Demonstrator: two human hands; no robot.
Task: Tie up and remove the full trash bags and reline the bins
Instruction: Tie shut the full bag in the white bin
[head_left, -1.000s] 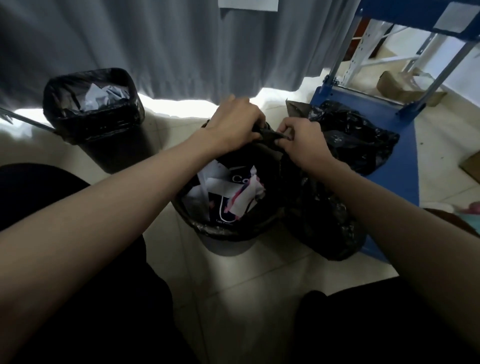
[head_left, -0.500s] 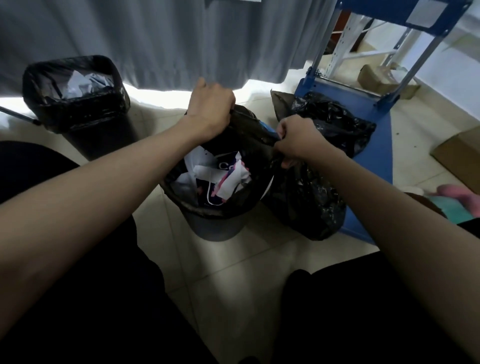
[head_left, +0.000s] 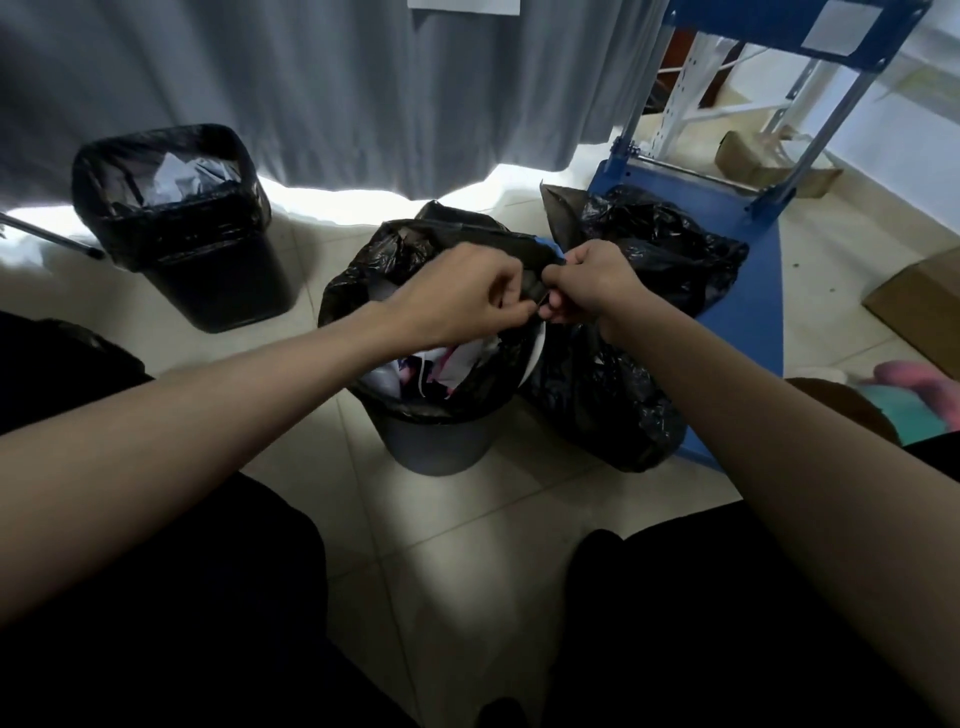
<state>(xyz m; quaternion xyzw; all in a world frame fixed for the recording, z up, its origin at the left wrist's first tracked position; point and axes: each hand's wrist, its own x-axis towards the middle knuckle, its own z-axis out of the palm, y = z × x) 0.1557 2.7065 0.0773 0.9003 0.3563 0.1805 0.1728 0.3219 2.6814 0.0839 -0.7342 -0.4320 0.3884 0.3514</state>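
Black plastic trash bag (head_left: 363, 280), full of paper scraps, sits in the round grey bin (head_left: 434, 449) on the tiled floor. Head view: left hand (head_left: 462, 291) and right hand (head_left: 592, 283) each pinch gathered bag edges, meeting above the opening. Knot not yet formed. A square black lined bin (head_left: 208, 260) awaits; one filled black bag (head_left: 649, 291) stands beside.

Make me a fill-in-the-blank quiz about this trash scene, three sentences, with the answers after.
1. The left hand and right hand both grip the top of the ____ bag in the round bin.
2. The square bin stands to the ____ of the round bin.
3. Behind both bins hangs a grey ____.

Answers: black; left; curtain
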